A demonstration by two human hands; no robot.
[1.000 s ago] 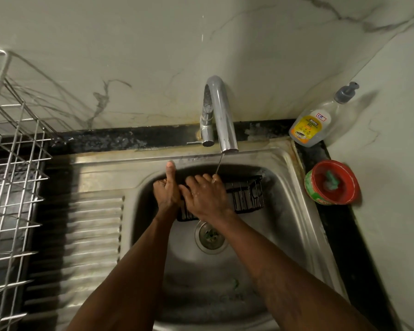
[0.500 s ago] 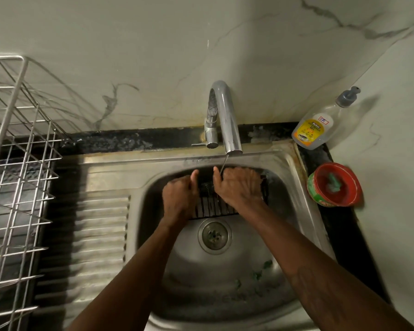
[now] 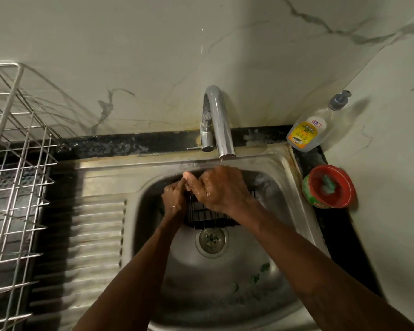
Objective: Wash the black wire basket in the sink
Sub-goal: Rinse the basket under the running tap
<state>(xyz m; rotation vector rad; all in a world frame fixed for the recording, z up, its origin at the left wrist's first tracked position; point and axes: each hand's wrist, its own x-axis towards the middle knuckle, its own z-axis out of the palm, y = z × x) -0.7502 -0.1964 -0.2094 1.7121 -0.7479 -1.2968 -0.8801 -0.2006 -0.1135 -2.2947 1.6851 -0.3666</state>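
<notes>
Shifted right hand [image 3: 219,187] across to meet left hand [image 3: 175,199] at basket [image 3: 208,215] under tap [image 3: 219,120], both sets of fingers curled round wires, suggesting rinsing underway.

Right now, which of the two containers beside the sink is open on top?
The red round plastic tub, with something green inside; the clear soap bottle is closed by a grey pump.

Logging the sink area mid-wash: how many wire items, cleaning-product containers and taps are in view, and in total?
Wire items: 2, the black wire basket and the steel dish rack.
Cleaning-product containers: 2, the dishwashing gel pump bottle and the red tub.
Taps: 1, the chrome tap.
Total: 5.
</notes>
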